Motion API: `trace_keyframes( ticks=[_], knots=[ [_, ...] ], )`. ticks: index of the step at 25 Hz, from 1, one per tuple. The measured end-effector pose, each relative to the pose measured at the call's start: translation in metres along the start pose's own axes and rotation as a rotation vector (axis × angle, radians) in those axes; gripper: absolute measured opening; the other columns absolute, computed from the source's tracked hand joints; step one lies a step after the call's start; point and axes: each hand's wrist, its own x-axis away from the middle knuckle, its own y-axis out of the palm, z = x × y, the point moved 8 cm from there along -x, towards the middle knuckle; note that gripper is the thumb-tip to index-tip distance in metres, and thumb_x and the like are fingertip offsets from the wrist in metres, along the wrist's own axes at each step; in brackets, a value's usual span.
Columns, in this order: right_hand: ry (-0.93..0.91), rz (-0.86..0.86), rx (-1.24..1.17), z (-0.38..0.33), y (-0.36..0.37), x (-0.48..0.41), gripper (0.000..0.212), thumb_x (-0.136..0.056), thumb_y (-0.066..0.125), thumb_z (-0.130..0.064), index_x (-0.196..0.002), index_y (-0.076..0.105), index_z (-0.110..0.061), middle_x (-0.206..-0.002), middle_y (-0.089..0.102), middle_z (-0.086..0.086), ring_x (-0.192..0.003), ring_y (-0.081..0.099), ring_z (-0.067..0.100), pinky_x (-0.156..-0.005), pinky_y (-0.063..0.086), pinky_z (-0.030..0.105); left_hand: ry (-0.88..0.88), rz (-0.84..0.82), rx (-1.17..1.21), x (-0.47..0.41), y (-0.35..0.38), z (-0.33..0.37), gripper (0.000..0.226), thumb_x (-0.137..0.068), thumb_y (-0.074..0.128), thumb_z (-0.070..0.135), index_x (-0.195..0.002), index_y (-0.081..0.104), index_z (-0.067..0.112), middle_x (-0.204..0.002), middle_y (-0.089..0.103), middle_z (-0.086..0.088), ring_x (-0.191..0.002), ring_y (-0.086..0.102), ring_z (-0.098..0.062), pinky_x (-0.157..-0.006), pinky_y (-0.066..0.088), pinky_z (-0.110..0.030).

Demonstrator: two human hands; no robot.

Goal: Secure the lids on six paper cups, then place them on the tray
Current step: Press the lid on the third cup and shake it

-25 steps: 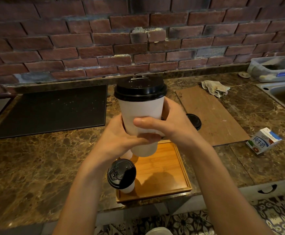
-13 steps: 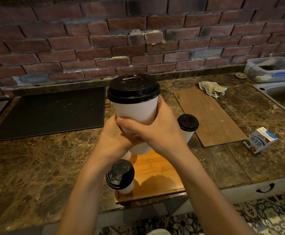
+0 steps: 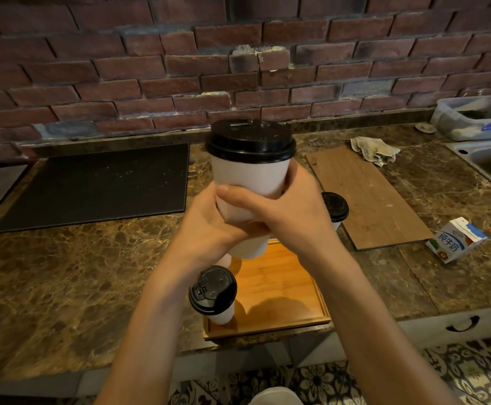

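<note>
A white paper cup [image 3: 248, 178] with a black lid [image 3: 249, 140] is held upright above the wooden tray [image 3: 285, 287]. My left hand [image 3: 206, 229] wraps its lower body from the left and my right hand [image 3: 285, 211] grips it from the right, thumb across the front. A second lidded cup [image 3: 213, 296] stands on the tray's front left corner. A third lidded cup [image 3: 335, 207] stands on the counter behind my right hand, partly hidden. The base of another cup [image 3: 225, 258] peeks out under my left hand.
A black mat [image 3: 98, 182] lies at the left and a wooden board [image 3: 367, 197] at the right. A rag [image 3: 374, 150] sits at the board's far end. A milk carton [image 3: 454, 239] lies at the right, with a sink [image 3: 489, 162] and a plastic container [image 3: 478, 116] beyond.
The held cup has shifted slightly left and down. The lidded cup behind my right hand has come more into view as my hands and the camera moved.
</note>
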Motion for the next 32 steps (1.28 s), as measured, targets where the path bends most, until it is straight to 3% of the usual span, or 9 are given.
trace_keyframes(
  ticks=[3, 7, 9, 13, 17, 24, 28, 32],
  knots=[
    [0.003, -0.079, -0.046, 0.002, 0.001, -0.003, 0.071, -0.060, 0.086, -0.041, -0.123, 0.057, -0.025, -0.109, 0.069, -0.008, -0.098, 0.068, 0.006, -0.079, 0.061, 0.032, -0.024, -0.024, 0.014, 0.002, -0.001, 0.000, 0.076, -0.057, 0.087, 0.024, -0.124, 0.055, 0.010, -0.110, 0.068, -0.002, -0.103, 0.066, -0.014, -0.084, 0.056, -0.031],
    [0.029, -0.221, -0.073, 0.004, 0.004, -0.003, 0.063, -0.064, 0.083, -0.035, -0.121, 0.059, -0.023, -0.105, 0.071, -0.007, -0.096, 0.069, 0.007, -0.072, 0.058, 0.023, -0.061, -0.056, 0.016, 0.003, 0.001, -0.005, 0.064, -0.059, 0.087, 0.018, -0.117, 0.060, 0.013, -0.102, 0.072, 0.001, -0.095, 0.068, -0.011, -0.076, 0.054, -0.021],
    [0.037, -0.250, -0.055, 0.005, 0.003, -0.003, 0.063, -0.066, 0.083, -0.034, -0.123, 0.058, -0.022, -0.106, 0.070, -0.006, -0.096, 0.069, 0.007, -0.072, 0.058, 0.023, -0.065, -0.050, 0.014, 0.003, 0.000, -0.007, 0.061, -0.060, 0.086, 0.016, -0.115, 0.061, 0.015, -0.102, 0.072, 0.003, -0.095, 0.068, -0.011, -0.077, 0.055, -0.022],
    [0.007, -0.157, -0.010, 0.004, 0.003, -0.002, 0.066, -0.070, 0.085, -0.034, -0.127, 0.054, -0.023, -0.112, 0.067, -0.007, -0.101, 0.065, 0.007, -0.081, 0.059, 0.031, -0.050, -0.015, 0.010, 0.000, 0.002, -0.005, 0.067, -0.058, 0.087, 0.017, -0.119, 0.059, 0.008, -0.105, 0.071, -0.001, -0.098, 0.068, -0.012, -0.081, 0.056, -0.028],
    [-0.018, -0.063, 0.032, 0.000, 0.001, -0.003, 0.071, -0.068, 0.086, -0.039, -0.129, 0.052, -0.024, -0.116, 0.064, -0.008, -0.105, 0.063, 0.007, -0.085, 0.058, 0.034, -0.035, 0.044, -0.031, -0.003, 0.000, -0.003, 0.063, -0.063, 0.083, 0.009, -0.121, 0.058, 0.007, -0.102, 0.068, 0.008, -0.093, 0.066, 0.002, -0.070, 0.050, -0.009],
    [-0.015, 0.075, 0.167, 0.006, 0.003, -0.001, 0.086, -0.058, 0.076, -0.063, -0.130, 0.048, -0.025, -0.118, 0.060, -0.007, -0.113, 0.058, 0.017, -0.093, 0.051, 0.046, -0.051, 0.099, -0.111, -0.005, 0.003, -0.010, 0.050, -0.071, 0.076, 0.006, -0.118, 0.058, 0.010, -0.091, 0.060, 0.021, -0.079, 0.058, 0.022, -0.059, 0.043, 0.001],
    [-0.037, 0.052, 0.166, 0.002, 0.000, -0.001, 0.087, -0.053, 0.073, -0.067, -0.127, 0.052, -0.027, -0.115, 0.063, -0.011, -0.109, 0.060, 0.012, -0.090, 0.054, 0.043, -0.072, 0.095, -0.068, -0.004, 0.001, -0.013, 0.054, -0.065, 0.081, 0.005, -0.112, 0.059, 0.021, -0.087, 0.066, 0.019, -0.084, 0.063, 0.015, -0.062, 0.047, -0.003],
    [-0.037, -0.042, 0.081, 0.000, -0.004, -0.007, 0.064, -0.064, 0.085, -0.048, -0.119, 0.057, -0.031, -0.107, 0.067, -0.013, -0.097, 0.065, 0.002, -0.082, 0.059, 0.034, -0.113, 0.060, 0.005, -0.001, -0.004, -0.014, 0.059, -0.059, 0.086, 0.017, -0.111, 0.059, 0.027, -0.096, 0.070, 0.012, -0.091, 0.067, 0.001, -0.067, 0.052, -0.011]
  ],
)
